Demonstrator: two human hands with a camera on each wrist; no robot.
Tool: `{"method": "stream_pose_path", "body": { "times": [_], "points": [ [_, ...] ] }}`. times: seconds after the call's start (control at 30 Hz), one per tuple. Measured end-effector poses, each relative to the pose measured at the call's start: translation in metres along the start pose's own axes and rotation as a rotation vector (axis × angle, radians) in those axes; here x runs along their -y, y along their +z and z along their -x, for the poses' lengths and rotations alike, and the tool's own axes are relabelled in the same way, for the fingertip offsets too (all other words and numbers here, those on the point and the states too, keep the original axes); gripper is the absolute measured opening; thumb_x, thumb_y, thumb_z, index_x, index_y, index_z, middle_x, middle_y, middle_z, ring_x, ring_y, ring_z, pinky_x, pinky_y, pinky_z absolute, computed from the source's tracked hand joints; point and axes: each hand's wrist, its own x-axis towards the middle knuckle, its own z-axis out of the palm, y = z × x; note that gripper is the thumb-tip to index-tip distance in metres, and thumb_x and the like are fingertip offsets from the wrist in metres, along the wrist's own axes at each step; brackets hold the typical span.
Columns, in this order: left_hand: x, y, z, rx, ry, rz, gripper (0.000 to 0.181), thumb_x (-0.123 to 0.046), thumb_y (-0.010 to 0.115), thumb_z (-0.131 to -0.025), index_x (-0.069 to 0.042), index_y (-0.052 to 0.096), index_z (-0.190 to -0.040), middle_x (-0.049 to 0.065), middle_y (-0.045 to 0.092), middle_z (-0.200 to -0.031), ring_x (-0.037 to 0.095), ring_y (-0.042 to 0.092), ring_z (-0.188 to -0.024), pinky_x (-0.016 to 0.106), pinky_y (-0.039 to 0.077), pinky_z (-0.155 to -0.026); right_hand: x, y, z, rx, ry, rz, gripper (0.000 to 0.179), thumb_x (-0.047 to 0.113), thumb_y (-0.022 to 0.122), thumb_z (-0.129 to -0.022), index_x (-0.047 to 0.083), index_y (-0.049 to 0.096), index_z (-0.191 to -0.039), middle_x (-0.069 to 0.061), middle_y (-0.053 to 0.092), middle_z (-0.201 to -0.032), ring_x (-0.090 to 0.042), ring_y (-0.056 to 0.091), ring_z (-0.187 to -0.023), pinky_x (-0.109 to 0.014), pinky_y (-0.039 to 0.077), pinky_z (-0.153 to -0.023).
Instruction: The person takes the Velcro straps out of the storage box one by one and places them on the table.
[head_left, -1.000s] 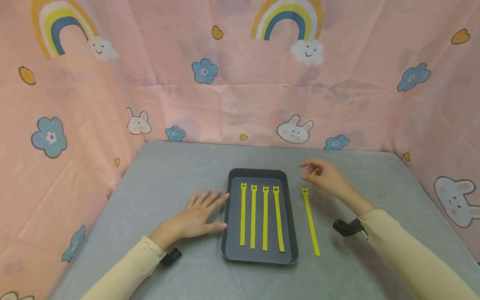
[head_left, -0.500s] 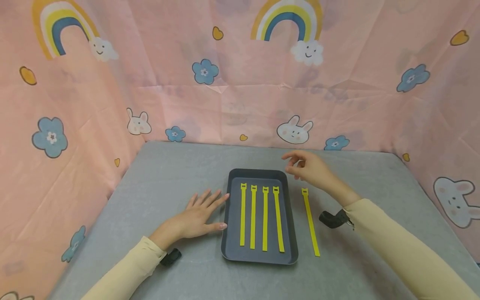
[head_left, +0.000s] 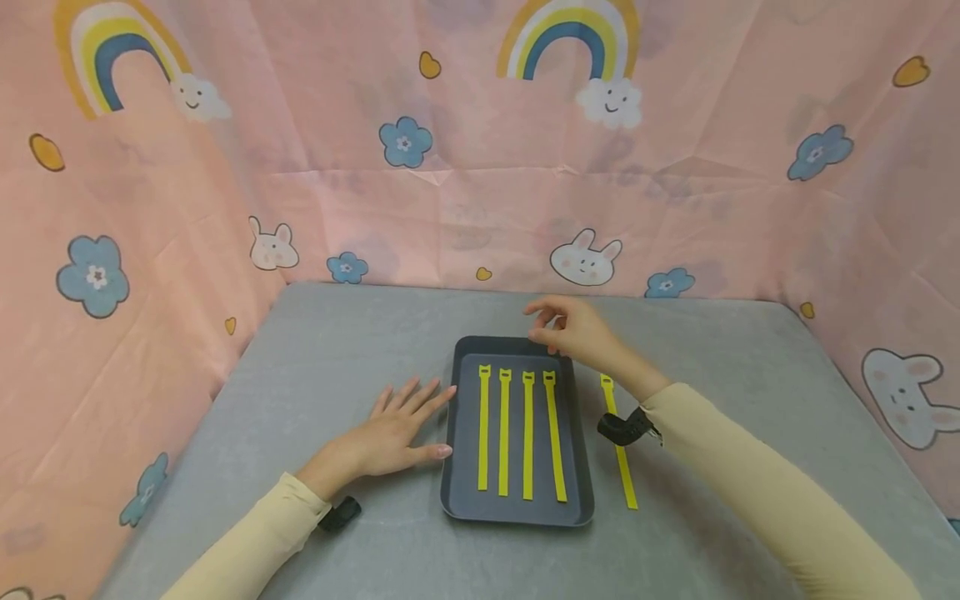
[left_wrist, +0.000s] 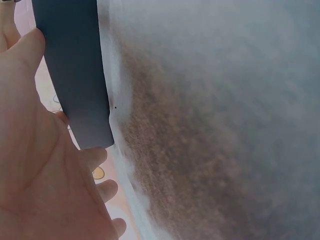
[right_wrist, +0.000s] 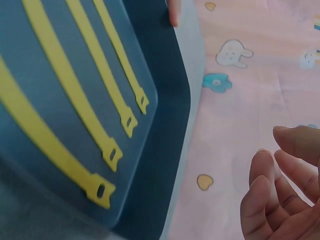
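A dark grey rectangular tray (head_left: 465, 433) lies on the table with several yellow hook-and-loop cable ties (head_left: 528, 442) side by side in it, slotted heads at the far end. Another yellow cable tie (head_left: 627, 479) lies outside, right of the tray, partly covered by the right wrist's camera. My left hand (head_left: 386, 437) rests with spread, straight fingers, forefinger and thumb tips at the tray's left wall (left_wrist: 75, 75). My right hand (head_left: 573, 329) hovers above the tray's far right corner, fingers loosely bent and holding nothing; the right wrist view shows its fingers (right_wrist: 257, 200) beyond the tray's far wall (right_wrist: 172, 115).
Grey cloth covers the table (head_left: 337, 350). A pink curtain (head_left: 480, 192) printed with rainbows, rabbits and flowers closes off the back and both sides. A black wrist camera (head_left: 626, 427) sits low under the right wrist, over the loose tie.
My right hand has moved left and slightly away, from beyond the loose tie to over the tray's far right corner. The left hand, tray and ties have stayed in place.
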Motion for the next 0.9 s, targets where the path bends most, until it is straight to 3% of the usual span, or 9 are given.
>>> {"method": "stream_pose_path", "body": {
  "times": [0.2,0.43,0.67,0.9],
  "points": [
    [0.0,0.0,-0.001,0.007,-0.011,-0.003,0.086,-0.072,0.044,-0.092,-0.037,0.005,-0.16,0.001,0.006,-0.169,0.033,-0.001,-0.157,0.065,-0.001,-0.121,0.004,0.015,-0.013,0.015,-0.011,-0.038,0.035,0.018,0.068,-0.094,0.013,0.063,-0.127,-0.01,0.064,-0.099,-0.026,0.062,-0.068,-0.032,0.051,-0.059],
    [-0.001,0.001,-0.001,0.011,-0.011,0.0,0.085,-0.071,0.045,-0.093,-0.037,0.005,-0.159,0.002,0.005,-0.17,0.034,-0.001,-0.157,0.066,-0.001,-0.121,0.006,0.037,-0.022,0.03,-0.012,-0.052,0.033,0.022,0.069,-0.093,0.014,0.064,-0.125,-0.01,0.067,-0.097,-0.04,0.065,-0.077,-0.031,0.053,-0.063],
    [-0.002,-0.001,-0.001,-0.001,-0.001,0.002,0.084,-0.069,0.046,-0.093,-0.035,0.009,-0.16,0.004,0.008,-0.169,0.037,0.001,-0.157,0.068,0.0,-0.12,-0.002,0.063,-0.024,0.077,0.001,-0.068,0.037,0.017,0.069,-0.093,0.003,0.063,-0.126,-0.013,0.067,-0.091,-0.042,0.064,-0.076,-0.03,0.049,-0.056],
    [-0.002,-0.001,-0.001,0.0,0.003,-0.001,0.084,-0.069,0.046,-0.093,-0.034,0.009,-0.16,0.004,0.008,-0.169,0.037,0.001,-0.157,0.068,0.001,-0.12,-0.012,0.081,-0.024,0.068,0.054,-0.052,0.034,0.014,0.072,-0.091,0.002,0.065,-0.122,-0.01,0.064,-0.084,-0.022,0.06,-0.063,-0.026,0.046,-0.056]
  ]
}}
